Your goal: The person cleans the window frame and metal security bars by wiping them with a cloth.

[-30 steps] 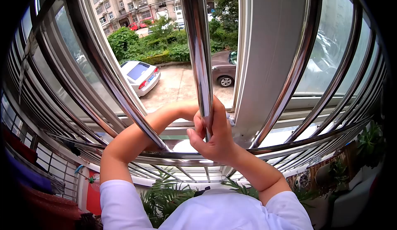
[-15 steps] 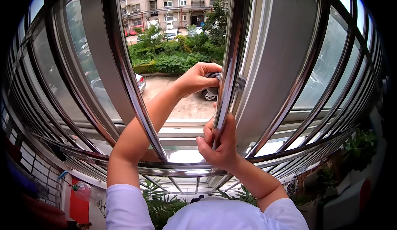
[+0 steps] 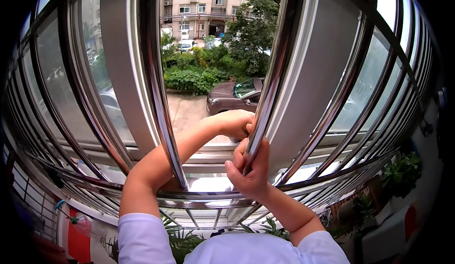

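Observation:
My right hand (image 3: 253,181) is wrapped round the lower part of a shiny metal bar (image 3: 279,64) of the window grille. My left arm passes between this bar and another upright bar (image 3: 159,79) on the left, reaching outside. At the far side of the right-hand bar, my left hand (image 3: 236,123) is curled, just above the right one. A grey cloth showed in it half a second ago; now the bar and fingers hide whatever is there. Behind the bar stands a window sash with a white frame (image 3: 296,69).
A horizontal metal rail (image 3: 204,196) crosses below both forearms. More bars curve away on either side. Leafy plants (image 3: 400,171) stand at the lower right, and palm-like leaves (image 3: 182,238) below. Outside are a brown car (image 3: 232,98), shrubs (image 3: 194,78) and a building (image 3: 204,3).
My left hand has slid down behind the bar, and the grey cloth has gone out of sight. My right hand keeps its hold. The view has shifted, bringing the brown car into sight.

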A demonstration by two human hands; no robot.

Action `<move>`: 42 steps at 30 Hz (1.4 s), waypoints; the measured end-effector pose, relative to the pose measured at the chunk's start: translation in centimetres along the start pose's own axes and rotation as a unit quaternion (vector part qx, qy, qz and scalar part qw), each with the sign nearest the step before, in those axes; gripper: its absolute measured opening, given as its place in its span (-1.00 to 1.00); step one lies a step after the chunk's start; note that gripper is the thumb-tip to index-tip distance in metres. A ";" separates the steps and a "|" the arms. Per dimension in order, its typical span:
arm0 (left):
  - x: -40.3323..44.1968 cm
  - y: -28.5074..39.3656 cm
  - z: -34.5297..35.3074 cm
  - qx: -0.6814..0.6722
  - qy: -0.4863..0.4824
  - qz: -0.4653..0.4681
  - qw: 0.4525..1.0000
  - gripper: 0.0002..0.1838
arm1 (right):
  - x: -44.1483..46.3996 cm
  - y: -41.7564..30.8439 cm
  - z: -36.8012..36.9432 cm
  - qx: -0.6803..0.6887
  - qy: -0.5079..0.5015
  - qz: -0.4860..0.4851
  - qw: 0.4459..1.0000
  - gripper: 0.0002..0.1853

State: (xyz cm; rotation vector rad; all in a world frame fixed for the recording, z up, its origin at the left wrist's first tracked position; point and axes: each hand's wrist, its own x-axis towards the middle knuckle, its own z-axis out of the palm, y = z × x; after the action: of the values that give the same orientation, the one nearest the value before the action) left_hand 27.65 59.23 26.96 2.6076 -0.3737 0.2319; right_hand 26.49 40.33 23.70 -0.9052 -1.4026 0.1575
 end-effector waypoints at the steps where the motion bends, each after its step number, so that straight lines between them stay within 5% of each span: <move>1: -0.1 0.9 -1.8 -0.006 0.053 0.062 0.997 -0.69 | 0.0 0.0 -0.1 -0.002 0.001 -0.004 1.000 -0.19; 4: -0.1 2.9 -5.7 -0.339 0.184 0.075 0.920 -0.69 | 0.1 -0.2 0.0 -0.023 -0.004 -0.017 1.000 -0.19; 7: 1.5 5.1 -7.1 -0.346 0.270 0.152 0.885 -0.69 | 0.0 -0.2 0.3 -0.018 0.006 -0.005 1.000 -0.19; 9: 2.7 5.8 -6.2 -0.224 0.298 0.240 0.896 -0.72 | -0.1 -0.1 0.3 -0.021 0.007 -0.001 1.000 -0.19; 18: 1.3 3.8 -2.8 -0.256 0.194 0.126 0.939 -0.79 | 0.3 0.7 0.4 -0.059 0.028 -0.054 0.996 -0.23; 21: 0.2 3.5 -3.3 -0.079 0.012 -0.006 0.997 -0.76 | 0.3 0.4 0.5 -0.030 0.028 -0.044 0.998 -0.24; 25: -2.9 2.4 -4.0 -0.127 -0.003 -0.069 0.990 -0.75 | 0.9 0.0 0.4 -0.047 0.035 -0.053 0.997 -0.26; 27: -5.6 2.0 -5.0 -0.236 0.092 -0.057 0.966 -0.78 | 1.0 -0.2 0.4 -0.039 0.037 -0.044 0.998 -0.26; 31: -11.4 7.0 -6.3 -0.277 0.365 -0.180 0.870 -0.73 | 1.1 -0.6 0.5 -0.031 0.043 -0.028 0.998 -0.25; 35: -14.1 11.5 -2.9 -0.277 0.604 -0.102 0.741 -0.74 | 1.3 -1.7 0.4 -0.025 0.038 -0.008 0.999 -0.24; 37: -14.3 12.7 -0.9 -0.068 0.711 -0.123 0.689 -0.72 | 1.4 -1.9 0.2 -0.014 0.029 -0.004 0.999 -0.21; 39: -13.9 16.0 0.5 0.320 0.712 -0.168 0.602 -0.65 | 1.3 -2.2 0.0 -0.004 0.017 0.011 1.000 -0.17; 42: -12.7 17.7 2.5 0.415 0.697 -0.127 0.572 -0.66 | 1.0 -2.3 -0.6 -0.003 -0.010 0.008 1.000 -0.13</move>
State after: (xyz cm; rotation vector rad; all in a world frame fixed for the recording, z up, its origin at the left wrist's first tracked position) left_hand 10.51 45.94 29.80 2.1115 0.8689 2.5758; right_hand 26.25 39.13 26.00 -0.9233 -1.4156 0.1747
